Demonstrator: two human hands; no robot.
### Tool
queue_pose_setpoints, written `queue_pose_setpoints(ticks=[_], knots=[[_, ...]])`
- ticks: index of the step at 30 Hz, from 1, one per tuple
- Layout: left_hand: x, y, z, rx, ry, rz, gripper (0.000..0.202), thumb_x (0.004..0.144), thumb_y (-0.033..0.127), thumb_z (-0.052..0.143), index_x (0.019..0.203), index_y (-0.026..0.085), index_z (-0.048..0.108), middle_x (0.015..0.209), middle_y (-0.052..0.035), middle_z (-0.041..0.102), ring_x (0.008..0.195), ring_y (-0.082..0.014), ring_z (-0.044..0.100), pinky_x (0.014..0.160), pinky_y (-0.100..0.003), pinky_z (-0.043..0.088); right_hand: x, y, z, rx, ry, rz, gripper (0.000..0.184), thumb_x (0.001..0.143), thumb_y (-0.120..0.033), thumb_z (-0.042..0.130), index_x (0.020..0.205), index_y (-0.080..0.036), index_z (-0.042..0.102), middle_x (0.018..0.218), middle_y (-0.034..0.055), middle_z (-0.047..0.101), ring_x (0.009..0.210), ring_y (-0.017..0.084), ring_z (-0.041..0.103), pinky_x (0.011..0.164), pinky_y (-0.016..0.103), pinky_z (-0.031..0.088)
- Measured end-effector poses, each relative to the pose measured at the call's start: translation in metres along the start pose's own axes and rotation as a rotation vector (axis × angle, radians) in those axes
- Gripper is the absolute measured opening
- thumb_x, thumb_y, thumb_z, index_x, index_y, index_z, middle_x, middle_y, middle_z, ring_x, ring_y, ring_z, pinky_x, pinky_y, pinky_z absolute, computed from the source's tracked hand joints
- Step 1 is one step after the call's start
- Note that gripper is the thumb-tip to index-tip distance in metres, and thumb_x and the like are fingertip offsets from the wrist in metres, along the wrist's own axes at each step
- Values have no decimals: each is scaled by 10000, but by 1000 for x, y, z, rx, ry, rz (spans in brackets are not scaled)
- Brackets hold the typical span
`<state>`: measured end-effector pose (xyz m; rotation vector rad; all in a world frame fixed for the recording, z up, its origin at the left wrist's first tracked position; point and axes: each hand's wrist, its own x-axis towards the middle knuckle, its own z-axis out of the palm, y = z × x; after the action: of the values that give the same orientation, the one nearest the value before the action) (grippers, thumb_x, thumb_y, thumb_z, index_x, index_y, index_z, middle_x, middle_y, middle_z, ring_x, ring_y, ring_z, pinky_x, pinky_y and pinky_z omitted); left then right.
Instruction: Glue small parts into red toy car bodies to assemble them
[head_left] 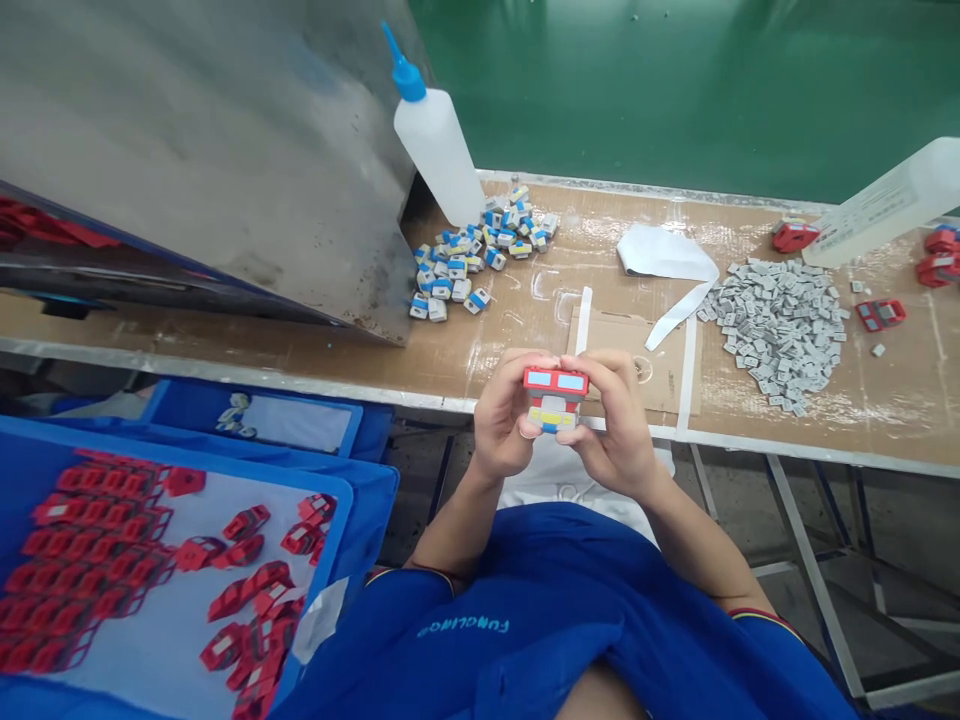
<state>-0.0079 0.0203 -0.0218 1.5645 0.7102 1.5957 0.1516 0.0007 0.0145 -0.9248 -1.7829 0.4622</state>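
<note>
Toy (556, 398) pinched between fingers of left hand (501, 418) and right hand (619, 425), at near edge of counter (465, 350); step apparently pressing it together, next move likely calling for even thumb pressure, square alignment.

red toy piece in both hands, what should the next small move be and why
Probably a gentle squeeze of the red toy piece: the left hand and right hand have fingertips at its red top and thumbs by its gray-and-yellow lower part, and whether that part is fully seated can't be told.
</note>
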Motion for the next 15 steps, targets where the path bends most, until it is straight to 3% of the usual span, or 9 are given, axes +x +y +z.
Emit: queue_pose_setpoints(ticks=[6,11,15], knots=[[-2,5,4,41,-15,-10,601,1011,720,605,1336,226,717,1175,-117,692,1083,-256,700,937,-398,611,-7,5,12,-76,100,-41,562,1133,-579,409,1586,-252,463,1218,122,611,1063,273,645,876,456,624],[-4,5,7,24,-36,-31,591,1016,720,596,1322,227,706,1137,-100,672,1031,-233,686,885,-365,603,-15,9,24,-82,232,-48,537,1124,-575,429,1546,-256,520,1175,115,625,1008,276,634,834,448,613],[-5,2,7,9,-38,-27,588,1009,716,612,1315,224,713,1127,-103,677,1024,-236,688,878,-368,607,-18,13,26,-68,251,-34,530,1114,-580,449,1531,-268,547,1156,109,616,985,274,630,815,443,614]])
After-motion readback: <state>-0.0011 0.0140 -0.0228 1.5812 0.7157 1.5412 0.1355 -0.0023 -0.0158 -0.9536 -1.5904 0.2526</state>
